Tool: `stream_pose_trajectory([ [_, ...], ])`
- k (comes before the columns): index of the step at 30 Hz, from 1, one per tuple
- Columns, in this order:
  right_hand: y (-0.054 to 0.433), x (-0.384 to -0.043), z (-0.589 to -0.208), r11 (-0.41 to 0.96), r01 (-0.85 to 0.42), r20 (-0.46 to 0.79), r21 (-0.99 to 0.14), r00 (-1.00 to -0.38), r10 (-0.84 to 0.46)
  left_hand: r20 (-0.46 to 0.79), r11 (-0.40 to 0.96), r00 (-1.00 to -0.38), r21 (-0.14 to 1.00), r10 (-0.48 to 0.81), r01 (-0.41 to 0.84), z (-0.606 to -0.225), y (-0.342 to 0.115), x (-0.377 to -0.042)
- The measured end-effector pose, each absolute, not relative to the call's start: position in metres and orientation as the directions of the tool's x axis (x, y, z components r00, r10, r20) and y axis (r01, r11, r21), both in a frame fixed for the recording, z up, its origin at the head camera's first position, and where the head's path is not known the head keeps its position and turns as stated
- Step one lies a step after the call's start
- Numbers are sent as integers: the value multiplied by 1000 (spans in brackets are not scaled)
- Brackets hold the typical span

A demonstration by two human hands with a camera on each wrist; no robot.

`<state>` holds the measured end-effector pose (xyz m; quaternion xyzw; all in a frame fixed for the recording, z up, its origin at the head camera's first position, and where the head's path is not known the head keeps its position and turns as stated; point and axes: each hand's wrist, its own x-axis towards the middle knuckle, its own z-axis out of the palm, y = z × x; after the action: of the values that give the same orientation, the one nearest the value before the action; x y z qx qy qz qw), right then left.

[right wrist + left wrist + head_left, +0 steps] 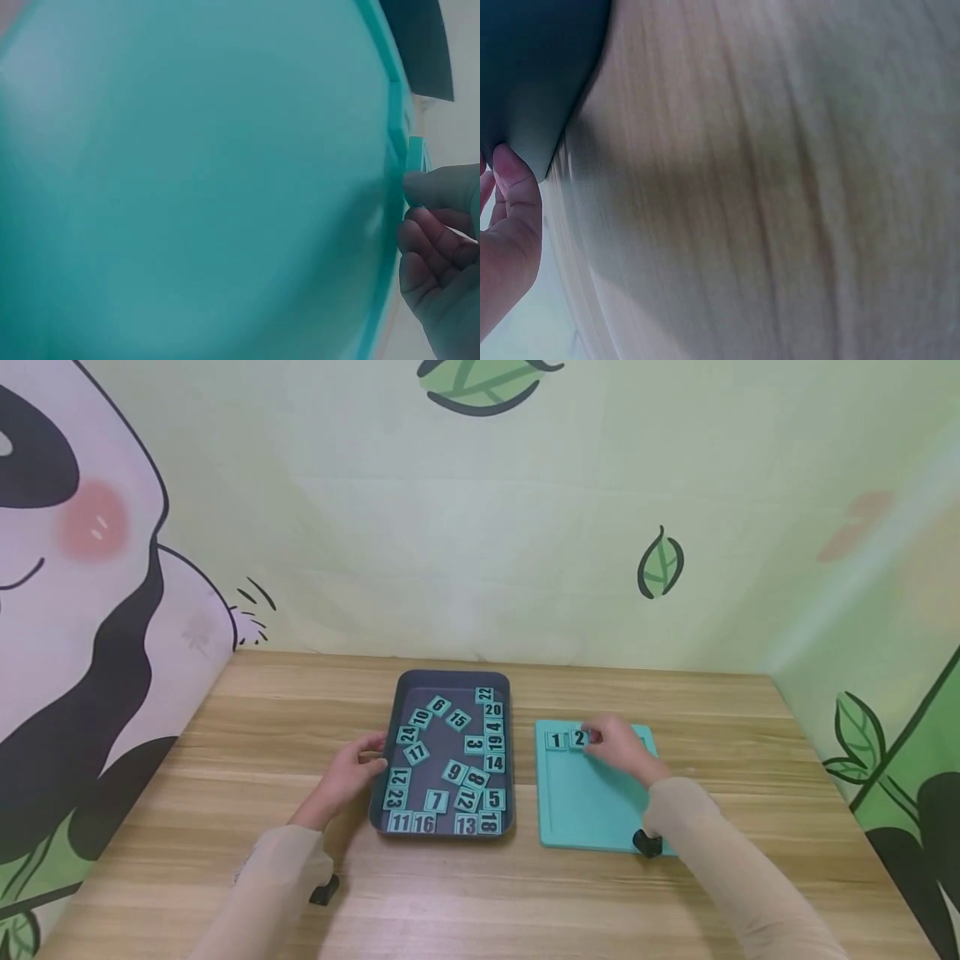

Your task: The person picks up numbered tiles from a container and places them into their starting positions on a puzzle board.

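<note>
Along the left side of a dark blue tray, my left hand holds the edge, with the thumb against the outer wall in the left wrist view. Many small teal tiles with black numbers lie in this tray, some tilted. My right hand pinches the number 2 tile at the top of a turquoise board with a raised rim. Just left of it lies the number 1 tile. In the right wrist view the pinched tile shows edge-on, near the board's rim.
Both the tray and the board lie flat on a wooden table, with a narrow strip of wood between them. A wall covering with a panda and leaves rises behind the table. Dark wrist-worn pieces hang beneath the sleeves.
</note>
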<state>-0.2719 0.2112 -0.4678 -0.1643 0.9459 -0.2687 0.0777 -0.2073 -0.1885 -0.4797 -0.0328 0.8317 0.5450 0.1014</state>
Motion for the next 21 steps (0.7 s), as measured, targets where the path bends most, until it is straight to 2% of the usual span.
stream_pose_trajectory([
  [7, 207, -271, -476, 847, -266, -76, -460, -939, -336, -208, 408, -977, 897, 48, -171, -481, -188, -207],
  [12, 204, -271, -479, 859, -220, -98, -462, -950, -297, -210, 406, -977, 897, 46, -173, -480, -188, -207],
  [21, 201, -269, -477, 855, -217, -112, -471, -947, -302, -212, 405, -976, 897, 48, -175, -480, -189, -208],
])
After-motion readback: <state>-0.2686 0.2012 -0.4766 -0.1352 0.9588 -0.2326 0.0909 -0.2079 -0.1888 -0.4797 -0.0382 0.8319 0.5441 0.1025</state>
